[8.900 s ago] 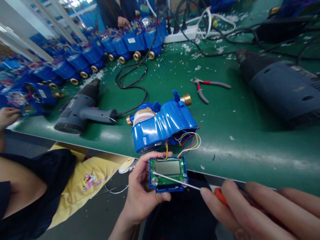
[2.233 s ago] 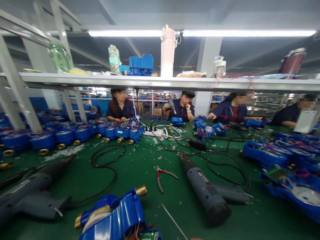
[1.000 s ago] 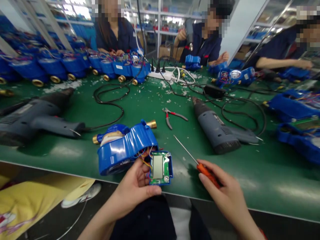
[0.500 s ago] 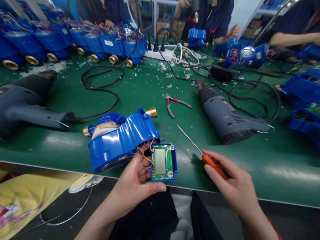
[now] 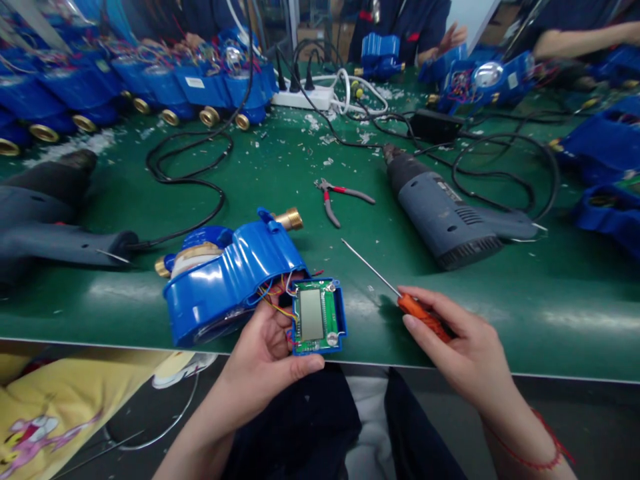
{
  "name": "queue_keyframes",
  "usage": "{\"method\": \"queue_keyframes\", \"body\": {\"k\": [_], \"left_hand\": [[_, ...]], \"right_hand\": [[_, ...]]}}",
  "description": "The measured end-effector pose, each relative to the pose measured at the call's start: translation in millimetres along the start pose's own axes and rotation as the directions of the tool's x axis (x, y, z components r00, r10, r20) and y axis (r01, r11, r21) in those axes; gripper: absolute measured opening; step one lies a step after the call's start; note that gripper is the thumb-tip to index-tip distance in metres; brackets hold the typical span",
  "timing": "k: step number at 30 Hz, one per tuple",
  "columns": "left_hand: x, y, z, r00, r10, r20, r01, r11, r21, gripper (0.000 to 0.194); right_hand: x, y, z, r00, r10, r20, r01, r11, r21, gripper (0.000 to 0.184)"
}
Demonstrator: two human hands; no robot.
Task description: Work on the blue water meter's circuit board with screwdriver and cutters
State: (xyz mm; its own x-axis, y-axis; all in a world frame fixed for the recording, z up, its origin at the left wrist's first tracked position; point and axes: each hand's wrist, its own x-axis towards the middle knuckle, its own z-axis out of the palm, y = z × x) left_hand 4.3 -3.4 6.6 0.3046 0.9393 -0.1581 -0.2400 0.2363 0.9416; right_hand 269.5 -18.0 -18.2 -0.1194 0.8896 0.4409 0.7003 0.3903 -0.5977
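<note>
My left hand [image 5: 273, 353] is closed on a green circuit board [image 5: 327, 313] with a grey display, seated in a small blue frame. Coloured wires run from the board into a blue water meter [image 5: 240, 273] with brass fittings, lying on its side at the table's front edge. In my right hand [image 5: 460, 340] is a screwdriver [image 5: 420, 313] with an orange handle. Its shaft points up and left over the table, and the tip is apart from the board. Gripped cutters [image 5: 333, 197] in red and grey lie open beyond it.
One heat gun [image 5: 440, 213] lies at right, another [image 5: 50, 213] at left, with looping black cords. A white power strip [image 5: 305, 98] stands farther back. Several blue meters [image 5: 170, 87] line the back left; more sit at right. Co-workers' hands [image 5: 453, 37] show behind. Clear scraps litter the green table [image 5: 280, 160].
The whole view has shifted slightly, so table things appear farther left and a little higher. Both hands keep their holds on the circuit board and the screwdriver.
</note>
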Motion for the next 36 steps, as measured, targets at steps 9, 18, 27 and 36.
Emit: {"method": "queue_keyframes", "body": {"k": [9,18,27,36], "left_hand": [[0,3,-2.3,1.000,0.014,-0.022,-0.013,1.000,0.008,0.061],[2,6,-2.5,1.000,0.005,0.002,-0.005,1.000,-0.027,0.080],[4,3,4.6,0.997,0.081,0.001,-0.081,0.996,-0.048,0.056],[5,3,7.2,0.989,0.125,-0.073,-0.125,0.992,0.007,0.081]], "right_hand": [[1,-1,-1,0.985,0.153,0.079,-0.159,0.984,0.077,0.033],[-1,-4,0,0.992,0.124,0.028,-0.126,0.989,0.081,0.031],[26,-60,4,0.998,-0.019,0.063,0.002,0.964,0.265,0.017],[36,-102,59,0.984,-0.176,0.000,0.172,0.961,0.217,0.013]]}}
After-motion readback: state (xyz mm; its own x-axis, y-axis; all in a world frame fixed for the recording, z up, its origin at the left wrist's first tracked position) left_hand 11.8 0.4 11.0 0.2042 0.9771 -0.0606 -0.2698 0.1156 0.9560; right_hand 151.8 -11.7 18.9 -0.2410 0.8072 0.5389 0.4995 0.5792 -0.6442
